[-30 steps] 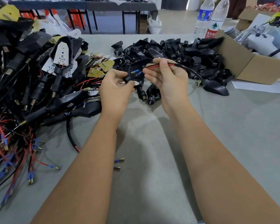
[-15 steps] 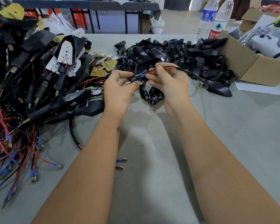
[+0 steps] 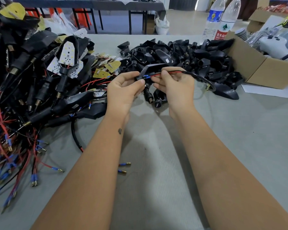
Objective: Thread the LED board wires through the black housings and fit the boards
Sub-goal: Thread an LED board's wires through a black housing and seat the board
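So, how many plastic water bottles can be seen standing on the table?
2. The blue-label bottle stands at the far right edge; the red-label bottle stands just right of it, by the cardboard box. Clutter may hide others.

Grey table [image 3: 239, 146] under black housings [image 3: 181, 55], wired assemblies [image 3: 32, 90].
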